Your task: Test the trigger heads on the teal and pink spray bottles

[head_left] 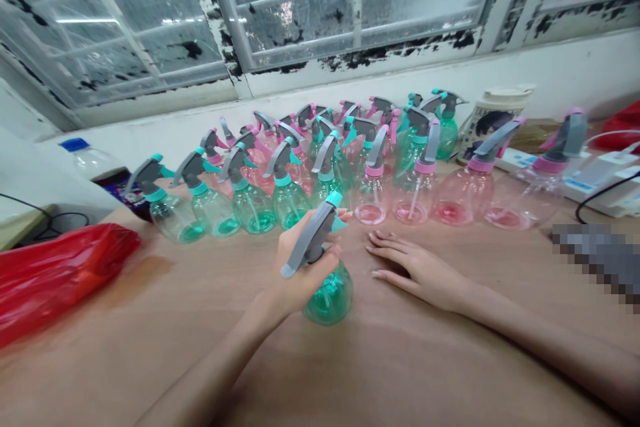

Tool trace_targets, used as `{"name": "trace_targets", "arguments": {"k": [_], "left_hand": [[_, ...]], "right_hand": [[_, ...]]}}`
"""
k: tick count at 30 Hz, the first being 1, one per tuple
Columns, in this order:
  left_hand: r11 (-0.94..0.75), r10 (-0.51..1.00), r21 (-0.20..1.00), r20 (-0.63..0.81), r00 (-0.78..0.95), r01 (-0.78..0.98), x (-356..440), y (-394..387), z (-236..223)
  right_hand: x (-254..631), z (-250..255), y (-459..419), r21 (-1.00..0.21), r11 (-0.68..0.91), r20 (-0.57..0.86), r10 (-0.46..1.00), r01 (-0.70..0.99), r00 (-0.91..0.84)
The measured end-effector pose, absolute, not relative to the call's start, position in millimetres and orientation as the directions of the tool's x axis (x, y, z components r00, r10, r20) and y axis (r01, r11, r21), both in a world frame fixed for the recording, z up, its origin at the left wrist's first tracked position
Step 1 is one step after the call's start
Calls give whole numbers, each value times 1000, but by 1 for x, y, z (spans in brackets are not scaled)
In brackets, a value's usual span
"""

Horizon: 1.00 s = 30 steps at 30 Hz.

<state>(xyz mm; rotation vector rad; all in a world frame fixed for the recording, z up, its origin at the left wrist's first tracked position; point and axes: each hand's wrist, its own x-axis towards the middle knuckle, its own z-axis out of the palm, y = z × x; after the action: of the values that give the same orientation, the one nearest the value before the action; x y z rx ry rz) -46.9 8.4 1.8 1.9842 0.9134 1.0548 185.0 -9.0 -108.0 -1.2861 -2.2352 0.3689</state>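
Observation:
My left hand (303, 267) is wrapped round the neck of a green spray bottle (331, 300) with a grey and teal trigger head. The bottle stands close to upright over the front middle of the table; whether its base touches the wood I cannot tell. To its right, my right hand (417, 269) lies on the tabletop with fingers stretched out and nothing in them. Just beyond both hands runs a row of spray bottles, green ones (254, 210) on the left and pink ones (370, 203) on the right. Several more stand packed behind them.
A red plastic bag (65, 273) lies at the left, near a dark-labelled drink bottle (117, 180). At the back right are a printed cup (493, 121) and white power strips (607, 180) with cables. A pixelated dark object (600, 257) lies at the right. Windows line the wall behind.

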Motion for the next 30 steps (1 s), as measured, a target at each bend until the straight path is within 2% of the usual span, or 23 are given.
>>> {"name": "trace_targets", "arguments": {"k": [10,22,30], "left_hand": [[-509,797,835,365,482,211,-49,15,1],[-481,836,837,347,426,261,-50,6,5],[-481,829,853,366,423,203,-47,1,4]], "right_hand": [[186,-107,-8,-454,507,283,862,733,-420],[185,-108,-8,-435,502,274,865,748,-421],[185,-107,-8,-427,495,272,869,757,-414]]}}
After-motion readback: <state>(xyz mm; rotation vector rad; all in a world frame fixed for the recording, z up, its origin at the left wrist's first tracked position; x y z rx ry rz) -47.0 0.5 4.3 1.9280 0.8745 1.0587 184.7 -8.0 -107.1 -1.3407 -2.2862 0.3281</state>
